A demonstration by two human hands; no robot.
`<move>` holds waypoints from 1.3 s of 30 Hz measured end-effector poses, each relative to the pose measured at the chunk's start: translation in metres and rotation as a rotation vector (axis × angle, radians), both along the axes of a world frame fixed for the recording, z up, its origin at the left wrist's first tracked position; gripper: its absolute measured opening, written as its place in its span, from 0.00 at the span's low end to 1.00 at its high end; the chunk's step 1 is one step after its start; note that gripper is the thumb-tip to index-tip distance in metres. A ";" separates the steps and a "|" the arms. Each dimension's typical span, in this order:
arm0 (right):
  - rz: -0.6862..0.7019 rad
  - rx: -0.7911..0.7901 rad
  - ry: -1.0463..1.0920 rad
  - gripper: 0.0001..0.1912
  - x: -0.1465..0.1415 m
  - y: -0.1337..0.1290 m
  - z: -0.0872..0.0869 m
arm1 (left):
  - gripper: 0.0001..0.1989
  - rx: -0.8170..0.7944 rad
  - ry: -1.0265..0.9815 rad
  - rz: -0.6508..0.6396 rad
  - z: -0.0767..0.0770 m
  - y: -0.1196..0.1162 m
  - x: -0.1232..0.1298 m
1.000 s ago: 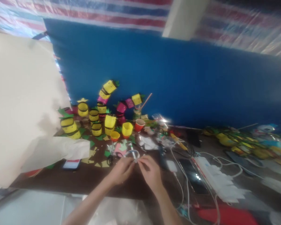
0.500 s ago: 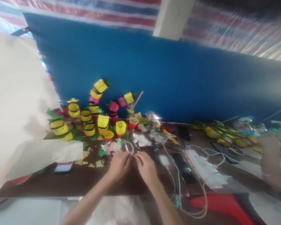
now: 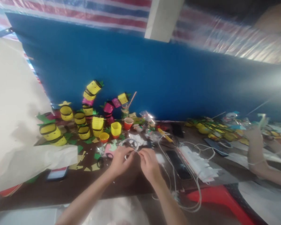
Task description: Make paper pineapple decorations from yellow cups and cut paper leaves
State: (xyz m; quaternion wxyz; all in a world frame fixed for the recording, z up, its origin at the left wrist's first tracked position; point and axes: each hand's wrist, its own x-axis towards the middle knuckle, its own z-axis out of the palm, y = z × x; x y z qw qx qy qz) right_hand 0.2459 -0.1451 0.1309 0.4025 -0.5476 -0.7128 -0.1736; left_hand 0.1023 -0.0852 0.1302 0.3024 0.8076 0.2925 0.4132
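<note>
Both hands meet over the middle of the dark table (image 3: 84,187), fingertips almost touching. My left hand (image 3: 121,159) is pinched closed, thumb and forefinger together. Opposite it, my right hand (image 3: 150,161) is closed the same way. Whatever lies between the fingertips is too small and blurred to name. Just beyond them are a loop of white cable (image 3: 131,140) and white paper scraps (image 3: 139,139). A pair of dark-handled scissors (image 3: 100,162) rests left of my left hand, near pink paper (image 3: 108,150).
Yellow paper cups with pineapple tops (image 3: 49,131) crowd the back left, beside a red cup (image 3: 128,124). At left lies a phone (image 3: 57,173). On the right are another phone (image 3: 179,165), a white power strip (image 3: 199,164) with cables, and another person's arm (image 3: 255,153).
The view has turned slightly right, so the table things sit further left. My hands stay together with fingertips pinched. The other person's arm at right has shifted.
</note>
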 end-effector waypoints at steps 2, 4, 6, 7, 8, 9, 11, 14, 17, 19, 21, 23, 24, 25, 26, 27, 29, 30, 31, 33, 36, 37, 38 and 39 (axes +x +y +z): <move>0.006 0.030 -0.022 0.10 0.002 -0.002 0.002 | 0.11 -0.040 -0.040 -0.018 0.002 0.001 0.002; 0.011 0.053 -0.045 0.11 0.004 -0.003 0.004 | 0.11 -0.086 -0.067 -0.047 0.003 0.001 0.003; 0.012 0.067 -0.069 0.12 0.005 -0.005 0.005 | 0.12 -0.150 -0.101 -0.094 0.005 0.000 0.004; 0.014 0.071 -0.080 0.12 0.005 -0.005 0.005 | 0.12 -0.192 -0.123 -0.124 0.006 0.000 0.004; 0.017 0.076 -0.087 0.13 0.005 -0.006 0.005 | 0.13 -0.240 -0.150 -0.154 0.007 -0.001 0.005; 0.022 0.081 -0.093 0.13 0.006 -0.007 0.004 | 0.13 -0.295 -0.176 -0.184 0.008 -0.001 0.005; 0.038 0.098 -0.107 0.13 0.007 -0.010 0.001 | 0.13 -0.417 -0.218 -0.243 0.008 0.001 0.006; 0.008 0.235 -0.040 0.13 0.012 -0.015 -0.001 | 0.12 -0.591 -0.290 -0.226 0.002 0.010 0.004; -0.163 0.368 0.221 0.12 0.018 -0.021 0.005 | 0.15 -0.675 -0.386 -0.075 -0.011 0.020 -0.002; -0.155 0.239 0.283 0.17 0.019 -0.023 0.011 | 0.17 -0.671 -0.317 -0.217 -0.019 0.020 -0.008; -0.014 -0.074 0.256 0.22 0.017 -0.023 0.015 | 0.16 -0.611 -0.221 -0.406 -0.024 0.015 -0.014; 0.107 -0.390 0.264 0.20 0.014 -0.023 0.012 | 0.16 -0.516 -0.148 -0.493 -0.027 0.006 -0.021; 0.131 -0.490 0.295 0.18 0.014 -0.022 0.008 | 0.16 -0.470 -0.117 -0.508 -0.028 0.002 -0.024; 0.137 -0.561 0.330 0.18 0.013 -0.022 0.003 | 0.15 -0.428 -0.093 -0.500 -0.030 -0.001 -0.027; 0.134 -0.613 0.361 0.18 0.013 -0.021 -0.004 | 0.15 -0.391 -0.069 -0.473 -0.033 -0.003 -0.031; 0.133 -0.647 0.387 0.19 0.014 -0.021 -0.011 | 0.14 -0.358 -0.043 -0.424 -0.038 -0.004 -0.035; 0.121 -0.683 0.417 0.22 0.018 -0.020 -0.027 | 0.13 -0.298 0.015 -0.237 -0.050 -0.001 -0.045; 0.098 -0.673 0.421 0.24 0.021 -0.019 -0.036 | 0.13 -0.267 0.054 -0.086 -0.058 0.003 -0.051; 0.069 -0.642 0.404 0.24 0.024 -0.019 -0.045 | 0.12 -0.247 0.084 0.059 -0.065 0.008 -0.057; 0.013 -0.574 0.314 0.24 0.030 -0.017 -0.064 | 0.08 -0.237 0.176 0.256 -0.077 0.022 -0.067; -0.022 -0.602 0.209 0.28 0.033 -0.016 -0.089 | 0.09 -0.226 0.449 0.446 -0.086 0.046 -0.073; -0.022 -0.640 0.191 0.30 0.033 -0.016 -0.096 | 0.09 -0.232 0.486 0.469 -0.087 0.054 -0.072; -0.017 -0.668 0.181 0.31 0.031 -0.016 -0.102 | 0.09 -0.235 0.508 0.487 -0.088 0.060 -0.069; -0.015 -0.684 0.184 0.32 0.029 -0.016 -0.106 | 0.09 -0.238 0.528 0.504 -0.089 0.066 -0.064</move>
